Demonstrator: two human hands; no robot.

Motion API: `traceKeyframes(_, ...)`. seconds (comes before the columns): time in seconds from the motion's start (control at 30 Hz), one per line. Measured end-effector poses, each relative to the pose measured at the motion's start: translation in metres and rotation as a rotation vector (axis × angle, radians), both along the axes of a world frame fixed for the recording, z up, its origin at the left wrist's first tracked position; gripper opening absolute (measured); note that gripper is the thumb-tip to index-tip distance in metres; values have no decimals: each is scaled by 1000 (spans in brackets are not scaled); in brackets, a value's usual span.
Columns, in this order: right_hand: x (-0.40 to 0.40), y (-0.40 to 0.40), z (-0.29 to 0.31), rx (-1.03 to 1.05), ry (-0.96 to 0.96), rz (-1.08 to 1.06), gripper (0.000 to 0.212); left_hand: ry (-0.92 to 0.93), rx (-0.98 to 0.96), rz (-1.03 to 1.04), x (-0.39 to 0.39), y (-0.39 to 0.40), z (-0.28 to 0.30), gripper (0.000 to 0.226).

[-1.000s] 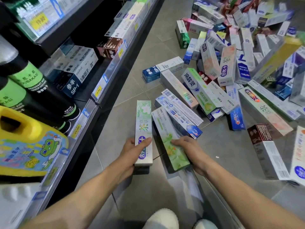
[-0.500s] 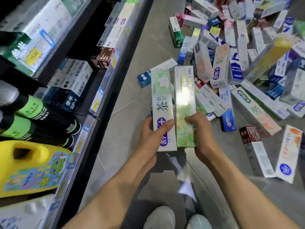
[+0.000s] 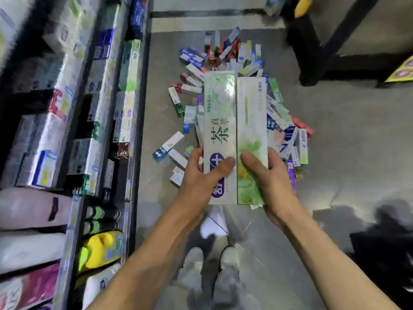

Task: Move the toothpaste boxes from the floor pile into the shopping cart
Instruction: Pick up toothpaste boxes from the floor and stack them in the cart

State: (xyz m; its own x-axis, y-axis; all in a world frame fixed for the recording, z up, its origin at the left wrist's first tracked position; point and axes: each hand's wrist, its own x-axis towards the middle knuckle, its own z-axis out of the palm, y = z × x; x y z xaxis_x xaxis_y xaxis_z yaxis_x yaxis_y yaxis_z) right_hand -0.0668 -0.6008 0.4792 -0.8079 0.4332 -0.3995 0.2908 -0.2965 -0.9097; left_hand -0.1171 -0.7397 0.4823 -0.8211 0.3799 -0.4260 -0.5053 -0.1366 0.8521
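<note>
My left hand [image 3: 202, 179] grips a white and green toothpaste box with a purple logo [image 3: 220, 121], thumb across its lower face. My right hand [image 3: 267, 175] grips a pale green toothpaste box [image 3: 251, 124] held side by side against the first. Both boxes are raised well above the floor, long ends pointing away from me. Below and beyond them lies the floor pile of toothpaste boxes [image 3: 225, 57] on grey tiles, partly hidden by the two held boxes. No shopping cart is plainly visible.
Store shelving [image 3: 93, 121] full of boxed goods runs along the left, with a yellow jug [image 3: 100, 249] on a low shelf. A dark display stand [image 3: 324, 48] sits at the far right. My shoes [image 3: 210, 271] stand on the tiles. A dark blurred shape [image 3: 384, 242] lies at right.
Both hands lifted the two boxes off the floor and brought them together. My view has risen, so the pile now looks smaller and farther below.
</note>
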Motion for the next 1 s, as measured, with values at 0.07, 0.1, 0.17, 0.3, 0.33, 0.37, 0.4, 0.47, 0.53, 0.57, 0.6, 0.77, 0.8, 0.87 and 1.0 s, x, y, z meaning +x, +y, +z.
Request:
traceKeyframes(0.07,12,16,66,41,14,-39,54,27,17,-46,5,16,64,66)
traceKeyframes(0.1,17,22,96,54,30,-61,55,42,20,-70,6,24,93,68)
traceKeyframes(0.17,32,32,151,64,51,-113,52,61,19,-131,10,37,142,69)
traceKeyframes(0.3,76,38,236,99,97,-227,35,85,47,-278,28,56,220,63)
traceKeyframes(0.33,89,38,250,121,87,-269,37,95,56,-315,35,59,234,62)
traceKeyframes(0.37,103,37,260,138,75,-310,39,111,57,-357,44,63,247,59)
traceKeyframes(0.4,121,36,268,156,61,-353,41,125,59,-399,55,66,258,54)
traceKeyframes(0.47,160,36,279,174,44,-447,48,133,70,-477,76,75,270,38)
traceKeyframes(0.53,198,32,287,181,21,-550,49,137,63,-583,94,82,272,36)
traceKeyframes(0.57,219,28,290,185,9,-601,49,133,69,-646,106,85,271,42)
traceKeyframes(0.6,241,24,291,195,3,-653,48,122,79,-703,118,90,270,50)
traceKeyframes(0.77,347,-3,285,164,-27,-914,50,111,28,-960,198,106,260,56)
traceKeyframes(0.8,368,-9,281,154,-36,-959,50,114,17,-1017,216,108,258,58)
traceKeyframes(0.87,409,-20,276,126,-57,-1038,59,112,1,-1128,253,114,254,57)
traceKeyframes(1.0,498,-34,265,127,-89,-1179,63,125,-40,-1318,328,127,247,61)
